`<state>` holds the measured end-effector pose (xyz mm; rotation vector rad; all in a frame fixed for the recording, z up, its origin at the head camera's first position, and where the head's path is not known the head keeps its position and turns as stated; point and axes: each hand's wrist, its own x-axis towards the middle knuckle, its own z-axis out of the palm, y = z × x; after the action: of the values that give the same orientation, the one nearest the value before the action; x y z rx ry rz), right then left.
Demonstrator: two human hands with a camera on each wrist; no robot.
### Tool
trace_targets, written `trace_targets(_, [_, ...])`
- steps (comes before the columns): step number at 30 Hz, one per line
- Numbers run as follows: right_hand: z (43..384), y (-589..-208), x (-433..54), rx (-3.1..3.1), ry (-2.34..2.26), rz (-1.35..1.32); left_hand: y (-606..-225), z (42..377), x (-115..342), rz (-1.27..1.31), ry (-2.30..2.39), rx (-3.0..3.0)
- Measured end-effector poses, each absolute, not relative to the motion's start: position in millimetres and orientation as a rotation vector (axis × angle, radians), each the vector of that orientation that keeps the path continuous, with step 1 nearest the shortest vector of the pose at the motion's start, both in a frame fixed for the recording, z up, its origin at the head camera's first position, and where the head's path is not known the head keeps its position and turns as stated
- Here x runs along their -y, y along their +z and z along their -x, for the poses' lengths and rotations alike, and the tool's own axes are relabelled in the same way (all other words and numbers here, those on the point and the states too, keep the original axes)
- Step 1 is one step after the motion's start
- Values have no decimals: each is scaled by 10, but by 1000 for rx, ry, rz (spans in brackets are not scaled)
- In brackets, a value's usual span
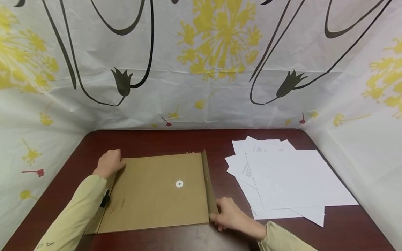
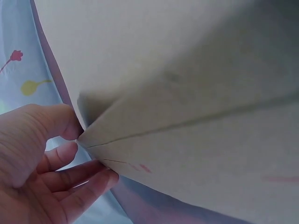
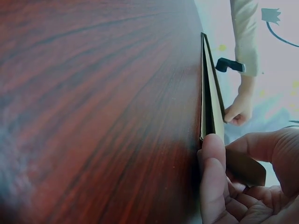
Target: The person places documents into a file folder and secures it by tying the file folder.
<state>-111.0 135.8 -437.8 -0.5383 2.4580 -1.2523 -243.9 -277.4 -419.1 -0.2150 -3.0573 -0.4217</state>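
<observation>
A brown kraft paper document envelope (image 1: 150,195) lies on the table in front of me, a white round button (image 1: 179,184) on its face. My left hand (image 1: 108,163) is at the far left corner; in the left wrist view, thumb and fingers of that hand (image 2: 42,154) pinch the folded corner. At the near right corner, my right hand (image 1: 230,212) grips the edge by the narrow raised side flap (image 1: 208,181). From the right wrist view, the envelope's near edge (image 3: 212,102) gapes slightly, with thumb and fingers around its corner.
Several loose white paper sheets (image 1: 298,177), some printed, lie overlapping on the right of the dark red wooden table (image 1: 176,141). A white patterned sheet (image 1: 204,94) hangs behind and at both sides. A black device (image 1: 105,198) is on the left wrist.
</observation>
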Motion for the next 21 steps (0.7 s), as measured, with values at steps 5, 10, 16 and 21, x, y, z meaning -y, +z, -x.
trace_targets(5, [1112, -4376, -1352, -2442, -1270, 533, -4201, 2436, 2782, 218, -436, 3063])
trace_targets(10, [1111, -4374, -1349, -2430, -1283, 521, -4212, 2430, 2772, 210, -430, 3088])
trace_targets(16, [1126, -4360, -1341, -2451, -1294, 543, -4144, 2397, 2559, 230, -365, 3082])
trace_targets(21, [1192, -4330, -1331, -2514, -1285, 535, -4038, 2372, 2208, 276, -386, 3072])
